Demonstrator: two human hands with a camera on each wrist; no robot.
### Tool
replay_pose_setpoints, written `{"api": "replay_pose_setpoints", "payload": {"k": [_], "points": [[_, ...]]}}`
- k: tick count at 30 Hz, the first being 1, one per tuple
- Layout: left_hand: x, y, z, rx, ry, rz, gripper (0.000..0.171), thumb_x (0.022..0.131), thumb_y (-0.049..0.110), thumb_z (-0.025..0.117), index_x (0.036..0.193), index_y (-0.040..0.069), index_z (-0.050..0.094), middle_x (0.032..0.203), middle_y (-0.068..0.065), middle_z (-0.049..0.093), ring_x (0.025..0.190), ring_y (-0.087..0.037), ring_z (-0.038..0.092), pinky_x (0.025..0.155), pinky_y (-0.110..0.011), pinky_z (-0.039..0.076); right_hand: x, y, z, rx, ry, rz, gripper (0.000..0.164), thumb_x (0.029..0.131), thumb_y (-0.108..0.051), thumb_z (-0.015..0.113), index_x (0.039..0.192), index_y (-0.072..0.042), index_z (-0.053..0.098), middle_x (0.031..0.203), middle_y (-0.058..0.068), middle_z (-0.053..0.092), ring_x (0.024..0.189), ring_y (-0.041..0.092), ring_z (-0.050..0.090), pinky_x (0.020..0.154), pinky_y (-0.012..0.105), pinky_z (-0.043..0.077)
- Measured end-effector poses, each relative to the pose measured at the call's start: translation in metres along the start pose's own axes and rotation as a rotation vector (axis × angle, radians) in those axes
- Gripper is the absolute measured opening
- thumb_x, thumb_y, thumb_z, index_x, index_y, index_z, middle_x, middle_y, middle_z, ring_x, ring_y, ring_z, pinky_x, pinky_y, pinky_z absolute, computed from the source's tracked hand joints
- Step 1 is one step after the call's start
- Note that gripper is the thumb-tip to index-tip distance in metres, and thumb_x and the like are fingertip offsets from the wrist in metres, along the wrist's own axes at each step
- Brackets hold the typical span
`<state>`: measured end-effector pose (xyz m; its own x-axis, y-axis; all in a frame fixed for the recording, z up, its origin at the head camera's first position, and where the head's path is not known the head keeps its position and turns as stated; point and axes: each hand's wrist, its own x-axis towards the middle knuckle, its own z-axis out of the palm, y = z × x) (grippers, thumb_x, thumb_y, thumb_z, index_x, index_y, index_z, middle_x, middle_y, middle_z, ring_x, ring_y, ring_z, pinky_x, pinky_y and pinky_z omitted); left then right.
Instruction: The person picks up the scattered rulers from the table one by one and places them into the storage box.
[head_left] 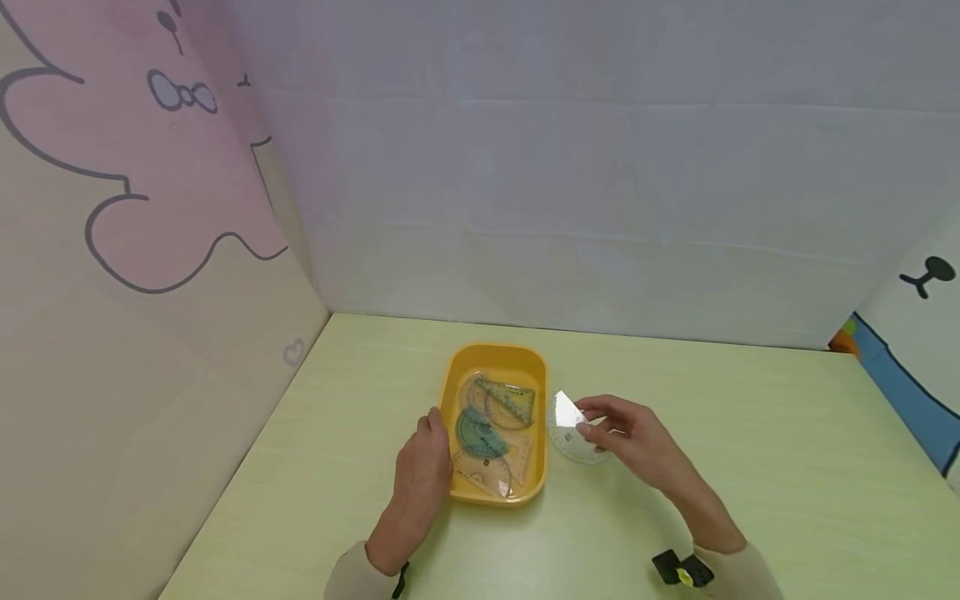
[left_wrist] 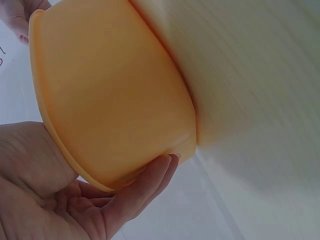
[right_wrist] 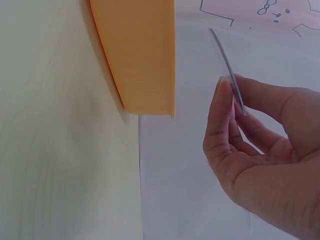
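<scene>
A yellow plastic bin [head_left: 498,350] stands on the table, and my left hand [head_left: 425,462] grips its left side. In the left wrist view that hand [left_wrist: 85,202] curls over the rim, fingers against the outer wall [left_wrist: 115,95]. Just right of the bin, my right hand [head_left: 637,442] pinches a clear protractor [head_left: 562,427] between thumb and fingers. The right wrist view shows the protractor [right_wrist: 226,67] edge-on, above the table. Inside the bin lie a teal protractor [head_left: 480,437], a greenish set square [head_left: 519,398] and several clear protractors and set squares, overlapping.
The pale wood-look table [head_left: 750,433] spreads to both sides of the bin. A white sheet [head_left: 585,208] hangs along its back edge. On the left is a wall covering with a pink cartoon figure [head_left: 150,208]; another printed covering [head_left: 922,375] borders the right.
</scene>
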<state>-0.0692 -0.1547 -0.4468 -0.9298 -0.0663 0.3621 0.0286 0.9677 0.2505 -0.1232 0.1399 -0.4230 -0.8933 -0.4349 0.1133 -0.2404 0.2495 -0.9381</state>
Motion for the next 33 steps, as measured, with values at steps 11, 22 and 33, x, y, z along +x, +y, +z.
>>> {"api": "replay_pose_setpoints", "payload": {"k": [11, 22, 33], "points": [[0.000, 0.000, 0.000, 0.010, -0.008, -0.004, 0.026, 0.090, -0.010, 0.070, 0.108, -0.011, 0.053, 0.080, -0.016, 0.057, 0.064, -0.028, 0.066, 0.056, -0.038, 0.057, 0.009, -0.006, 0.015, -0.010, -0.037, -0.012, 0.035, 0.098, -0.010, 0.070, 0.128, 0.006, 0.064, 0.111, 0.017, 0.068, 0.087, 0.032, 0.070, 0.073, 0.031, 0.060], [0.000, 0.000, 0.002, 0.018, 0.002, 0.006, 0.029, 0.088, -0.010, 0.072, 0.109, -0.011, 0.052, 0.082, -0.017, 0.057, 0.064, -0.029, 0.066, 0.055, -0.039, 0.057, 0.017, -0.010, 0.031, -0.002, -0.072, -0.052, 0.032, 0.097, -0.006, 0.069, 0.127, 0.006, 0.064, 0.113, 0.023, 0.068, 0.087, 0.039, 0.069, 0.072, 0.035, 0.060], [0.000, 0.000, 0.001, 0.014, -0.009, -0.006, 0.029, 0.088, -0.010, 0.072, 0.109, -0.010, 0.051, 0.082, -0.017, 0.056, 0.063, -0.029, 0.065, 0.056, -0.039, 0.057, 0.023, -0.015, 0.046, -0.035, -0.080, -0.120, 0.028, 0.096, -0.004, 0.070, 0.124, 0.004, 0.067, 0.113, 0.021, 0.070, 0.086, 0.022, 0.069, 0.071, 0.034, 0.060]]}}
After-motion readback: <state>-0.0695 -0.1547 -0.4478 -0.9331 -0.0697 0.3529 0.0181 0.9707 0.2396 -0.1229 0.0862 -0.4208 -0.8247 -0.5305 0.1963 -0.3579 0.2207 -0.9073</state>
